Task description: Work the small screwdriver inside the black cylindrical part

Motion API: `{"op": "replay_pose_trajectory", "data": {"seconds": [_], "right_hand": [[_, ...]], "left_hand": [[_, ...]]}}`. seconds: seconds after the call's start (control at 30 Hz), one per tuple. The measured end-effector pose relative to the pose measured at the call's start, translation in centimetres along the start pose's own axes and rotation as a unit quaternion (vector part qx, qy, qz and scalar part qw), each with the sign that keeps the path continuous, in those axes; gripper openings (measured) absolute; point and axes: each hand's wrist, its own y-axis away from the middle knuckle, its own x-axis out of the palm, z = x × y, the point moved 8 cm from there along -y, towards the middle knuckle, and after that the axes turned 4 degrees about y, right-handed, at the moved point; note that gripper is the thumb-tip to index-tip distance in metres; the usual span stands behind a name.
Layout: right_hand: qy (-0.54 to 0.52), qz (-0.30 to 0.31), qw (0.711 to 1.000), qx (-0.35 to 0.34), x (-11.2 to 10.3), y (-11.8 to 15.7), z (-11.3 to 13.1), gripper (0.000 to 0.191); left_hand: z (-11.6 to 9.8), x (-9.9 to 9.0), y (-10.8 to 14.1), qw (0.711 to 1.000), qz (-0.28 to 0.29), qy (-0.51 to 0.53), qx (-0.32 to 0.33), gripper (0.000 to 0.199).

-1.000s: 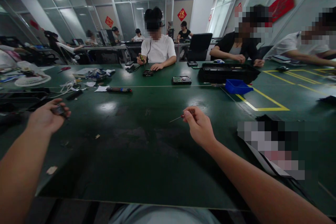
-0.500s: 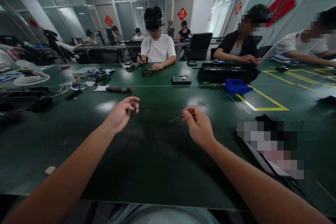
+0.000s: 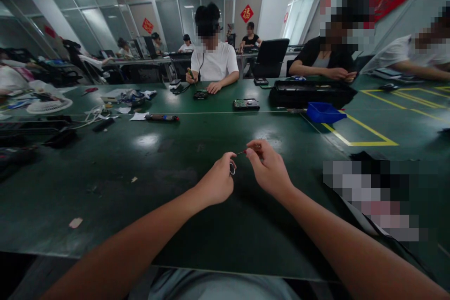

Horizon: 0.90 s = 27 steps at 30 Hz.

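Observation:
Over the green table [image 3: 197, 225], my right hand [image 3: 270, 168] is closed round a small screwdriver [image 3: 258, 147] with a reddish-brown handle. Its thin shaft points left. My left hand [image 3: 216, 180] is curled beside it, thumb and index finger at the screwdriver's tip. Whether those fingertips touch the tip or pinch something on it I cannot make out. Tucked in the left hand's other fingers is a small round part [image 3: 232, 168] with a pale, shiny rim; most of it is hidden by the hand.
Ahead lie a hard drive [image 3: 246, 103], a blue bin [image 3: 325, 112], a long black tray [image 3: 311, 93] and a dark cylindrical tool [image 3: 162, 118]. Papers, cables and a white fan grille [image 3: 49, 105] clutter the left. A co-worker [image 3: 214, 63] sits opposite with a screwdriver.
My left hand has moved right, with the round part, up to the screwdriver's tip. My right hand has stayed nearly in place. The view has shifted slightly.

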Motion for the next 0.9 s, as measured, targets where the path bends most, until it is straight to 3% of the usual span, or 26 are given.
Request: {"op": "replay_pose_trajectory", "data": {"seconds": [0.2,0.37,0.53,0.63,0.9], "right_hand": [[0.043,-0.021,0.999,-0.013,-0.8,-0.2,0.7,0.016],[0.081,-0.031,0.995,-0.039,-1.5,-0.1,1.8,0.021],[-0.026,-0.033,0.999,-0.011,-1.7,0.2,1.4,0.017],[-0.110,-0.026,0.993,0.017,-1.3,0.3,0.5,0.021],[-0.111,0.004,0.993,0.026,-0.1,0.2,0.0,0.021]], "left_hand": [[-0.4,-0.3,-0.3,0.997,-0.009,-0.045,0.067,0.034],[0.6,-2.2,-0.8,0.995,-0.032,-0.031,0.086,0.034],[2.6,-4.1,-1.1,0.996,-0.077,-0.014,0.049,0.041],[2.7,-4.7,-1.1,0.993,-0.096,-0.003,0.062,0.037],[2.8,-4.3,-1.1,0.992,-0.096,-0.003,0.082,0.042]]}}
